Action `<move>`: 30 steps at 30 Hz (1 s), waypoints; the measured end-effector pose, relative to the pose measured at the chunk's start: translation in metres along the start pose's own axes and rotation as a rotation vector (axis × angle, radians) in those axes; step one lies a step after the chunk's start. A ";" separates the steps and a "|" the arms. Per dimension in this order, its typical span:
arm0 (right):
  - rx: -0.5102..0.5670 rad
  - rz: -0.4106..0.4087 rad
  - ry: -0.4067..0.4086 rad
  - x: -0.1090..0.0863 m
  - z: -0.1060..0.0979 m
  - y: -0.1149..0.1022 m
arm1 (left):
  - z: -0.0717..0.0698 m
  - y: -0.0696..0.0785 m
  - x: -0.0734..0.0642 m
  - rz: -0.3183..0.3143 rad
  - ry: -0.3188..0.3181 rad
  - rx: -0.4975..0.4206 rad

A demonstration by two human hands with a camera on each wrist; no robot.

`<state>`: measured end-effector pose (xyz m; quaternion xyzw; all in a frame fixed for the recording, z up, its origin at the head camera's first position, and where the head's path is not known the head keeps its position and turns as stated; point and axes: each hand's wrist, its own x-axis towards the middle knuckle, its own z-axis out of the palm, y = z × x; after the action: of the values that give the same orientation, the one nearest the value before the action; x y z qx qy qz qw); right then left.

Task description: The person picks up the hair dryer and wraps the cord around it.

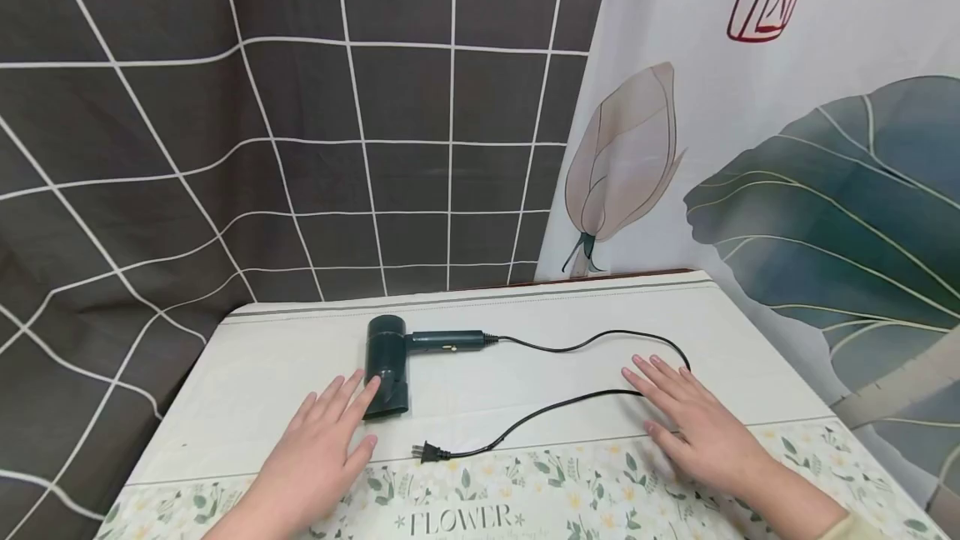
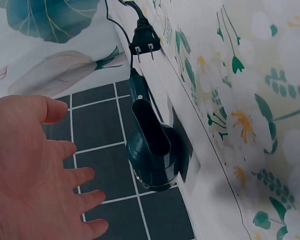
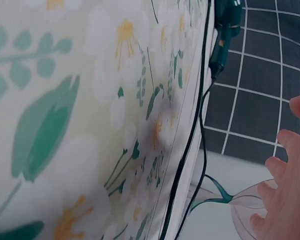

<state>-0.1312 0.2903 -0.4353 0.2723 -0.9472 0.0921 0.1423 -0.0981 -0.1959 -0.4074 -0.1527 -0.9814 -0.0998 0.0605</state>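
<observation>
A dark green hair dryer [image 1: 386,357] lies on the table, its handle [image 1: 448,341] pointing right and its flat nozzle [image 1: 386,402] toward the front. From the handle a black cord [image 1: 558,349] loops right and comes back to a two-pin plug [image 1: 432,452] near the middle front. My left hand [image 1: 318,444] is spread with straight fingers, its fingertips overlapping the nozzle in the head view. The left wrist view shows a gap between that hand [image 2: 45,170] and the hair dryer [image 2: 155,150]. Over the cord's right bend my right hand [image 1: 701,427] extends its fingers, holding nothing.
A white cloth [image 1: 262,357] with a floral front band and the word FLOWER covers the table. Behind it and to the left hangs a dark grid curtain [image 1: 405,173]. A white curtain [image 1: 645,23] with leaf and bud prints hangs at the right.
</observation>
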 end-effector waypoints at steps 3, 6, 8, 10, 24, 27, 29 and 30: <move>0.010 -0.002 0.000 0.000 0.001 -0.001 | 0.001 0.002 0.000 -0.009 -0.006 -0.005; 0.022 -0.005 -0.005 0.000 0.002 -0.003 | 0.001 0.003 0.000 -0.021 -0.020 -0.012; 0.027 -0.013 -0.005 0.001 0.002 -0.004 | 0.001 0.003 0.002 -0.028 -0.032 -0.018; 0.025 -0.026 -0.001 0.003 0.003 -0.004 | 0.002 0.001 0.003 -0.038 -0.048 -0.035; 0.123 0.140 -0.131 0.066 0.016 -0.003 | 0.009 -0.022 0.036 -0.191 -0.059 -0.226; 0.116 0.170 -0.162 0.089 0.022 -0.006 | 0.013 -0.025 0.047 -0.297 -0.119 -0.338; 0.105 0.157 -0.177 0.104 0.026 -0.007 | 0.014 -0.027 0.055 -0.377 -0.161 -0.456; 0.102 0.147 -0.182 0.111 0.028 -0.007 | 0.014 -0.027 0.059 -0.413 -0.177 -0.511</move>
<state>-0.2233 0.2230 -0.4255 0.2163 -0.9676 0.1251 0.0347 -0.1641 -0.2013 -0.4170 0.0311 -0.9363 -0.3389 -0.0869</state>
